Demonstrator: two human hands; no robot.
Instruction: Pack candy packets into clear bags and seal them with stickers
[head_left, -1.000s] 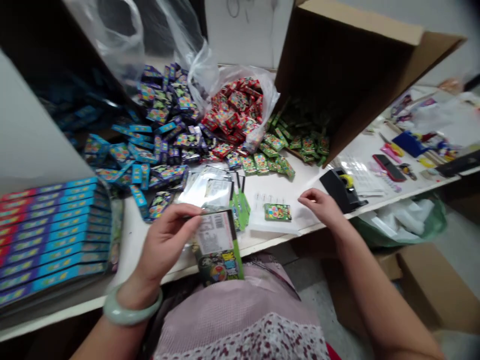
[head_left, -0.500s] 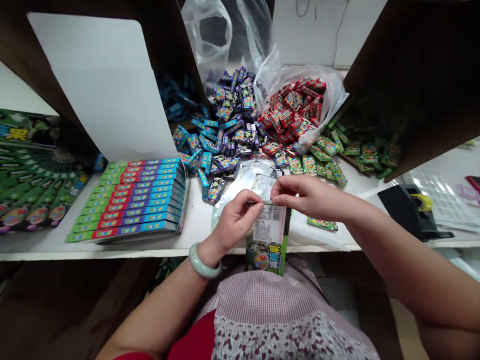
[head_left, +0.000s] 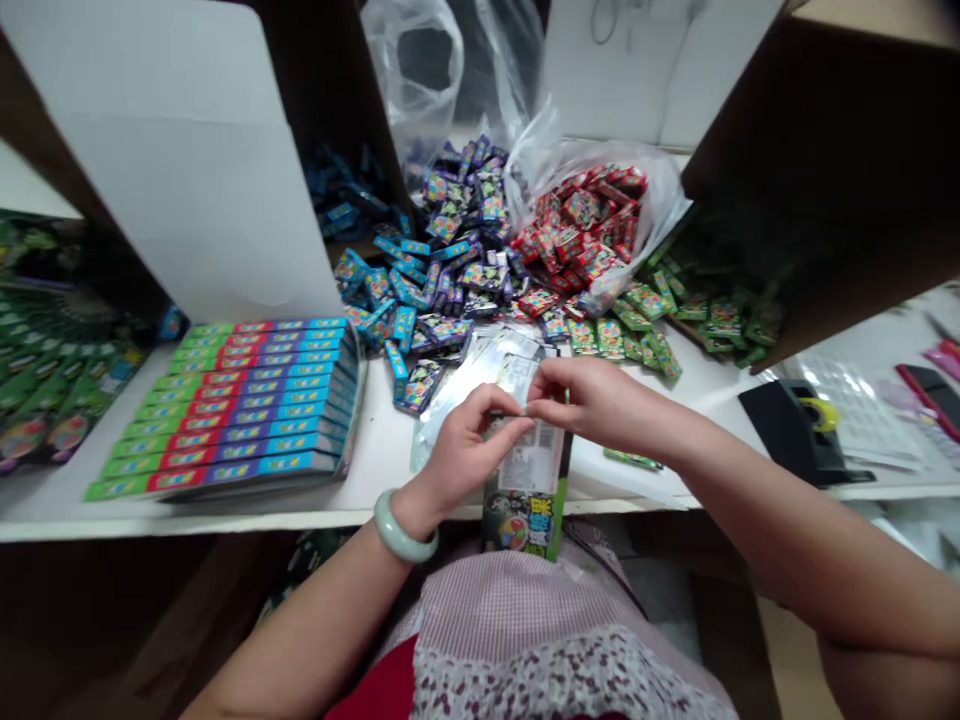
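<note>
The printed packet (head_left: 519,508) hangs at lower centre, probably light, bendable and slippery, best pinched by its top edge. The left hand (head_left: 474,444) and right hand (head_left: 583,402) pinch there, fingertips closed. Beyond, purple boxes (head_left: 484,275) heap on the tabletop (head_left: 384,440), upper centre.

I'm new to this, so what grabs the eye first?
Likely the red boxes heaped in a clear bag toward the back of the table, with purple boxes and blue boxes to its left. At the front, the left hand and right hand meet at the top of a packet.
</note>
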